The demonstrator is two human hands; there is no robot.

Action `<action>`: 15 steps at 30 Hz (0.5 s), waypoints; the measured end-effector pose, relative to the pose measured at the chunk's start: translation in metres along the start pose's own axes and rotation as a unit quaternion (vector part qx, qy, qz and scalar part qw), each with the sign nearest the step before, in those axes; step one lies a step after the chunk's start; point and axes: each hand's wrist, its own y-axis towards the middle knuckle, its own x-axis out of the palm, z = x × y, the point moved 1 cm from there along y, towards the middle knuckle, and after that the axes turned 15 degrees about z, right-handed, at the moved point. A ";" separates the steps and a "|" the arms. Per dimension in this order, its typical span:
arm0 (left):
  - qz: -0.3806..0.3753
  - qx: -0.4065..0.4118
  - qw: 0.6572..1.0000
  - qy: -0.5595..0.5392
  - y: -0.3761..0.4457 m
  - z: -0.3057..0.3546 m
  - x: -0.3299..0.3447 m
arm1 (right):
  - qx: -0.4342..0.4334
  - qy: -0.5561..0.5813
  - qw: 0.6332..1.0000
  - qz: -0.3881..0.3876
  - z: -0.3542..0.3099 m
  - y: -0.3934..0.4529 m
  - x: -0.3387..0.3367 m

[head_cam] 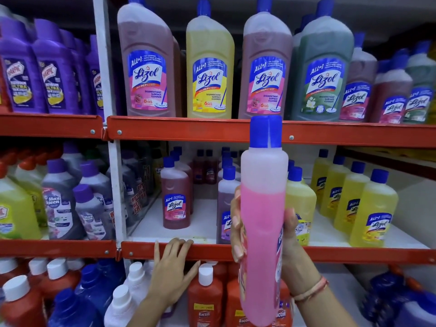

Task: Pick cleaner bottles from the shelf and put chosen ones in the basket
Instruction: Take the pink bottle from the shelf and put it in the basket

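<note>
My right hand [289, 246] grips a tall bottle of pink cleaner [263, 220] with a blue cap, held upright in front of the middle shelf, its side seam facing me. My left hand [172, 263] rests with its fingers hooked over the red front rail [212, 252] of the middle shelf and holds nothing. On the middle shelf board stand small Lizol bottles: a red-pink one [175, 197], a purple one [224, 208] behind my fingers, and yellow ones [368, 208] to the right. No basket is in view.
The top shelf carries large Lizol bottles [210, 64] in pink, yellow and green, and purple Harpic bottles [54, 72] at left. The bottom shelf holds red Bactin bottles [204, 300] with white caps and blue bottles [89, 291]. A white upright post [115, 185] divides the bays.
</note>
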 end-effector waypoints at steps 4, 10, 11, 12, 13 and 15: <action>-0.020 -0.003 1.000 0.006 0.000 0.003 -0.005 | 0.006 0.000 1.000 0.015 -0.005 -0.003 0.000; 0.085 -0.129 0.965 -0.213 0.033 0.047 -0.071 | -0.104 -0.139 0.963 0.205 -0.006 -0.019 -0.015; 0.121 -0.139 0.942 -0.280 0.042 0.062 -0.091 | -0.111 -0.150 0.956 0.228 -0.004 -0.021 -0.016; 0.149 -0.143 0.911 -0.356 0.050 0.078 -0.112 | -0.116 -0.153 0.948 0.254 -0.002 -0.023 -0.015; 0.168 -0.137 0.878 -0.427 0.059 0.094 -0.133 | -0.122 -0.155 0.942 0.273 0.001 -0.024 -0.017; 0.179 -0.101 0.837 -0.507 0.074 0.124 -0.170 | -0.137 -0.168 0.928 0.302 0.006 -0.025 -0.018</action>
